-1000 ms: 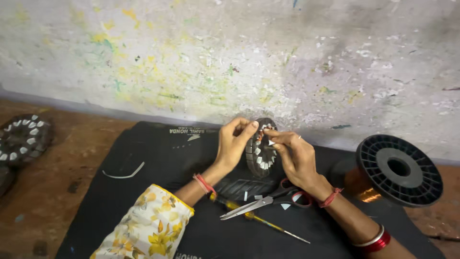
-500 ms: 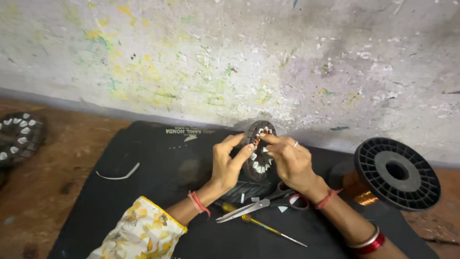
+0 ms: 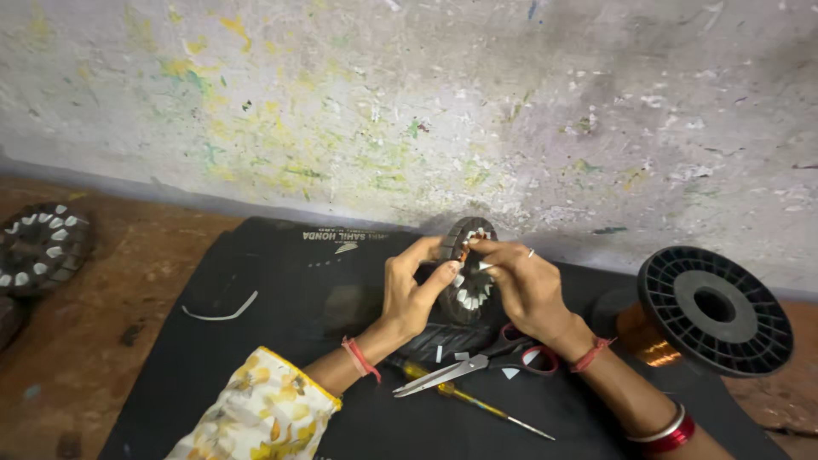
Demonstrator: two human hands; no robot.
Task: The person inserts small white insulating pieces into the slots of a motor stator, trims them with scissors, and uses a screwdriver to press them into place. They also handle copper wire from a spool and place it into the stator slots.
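We've got the stator ring (image 3: 468, 273) upright: left hand (image 3: 412, 288) grip clamps its rim, right hand (image 3: 521, 281) grip pinches a slot insert; scissors (image 3: 477, 365) just below.

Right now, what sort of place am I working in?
Probably a small motor-winding repair workshop, worked at floor level. Both hands hold a slotted motor stator over a black mat; a spool of copper wire lies at the right, scissors and a screwdriver below.
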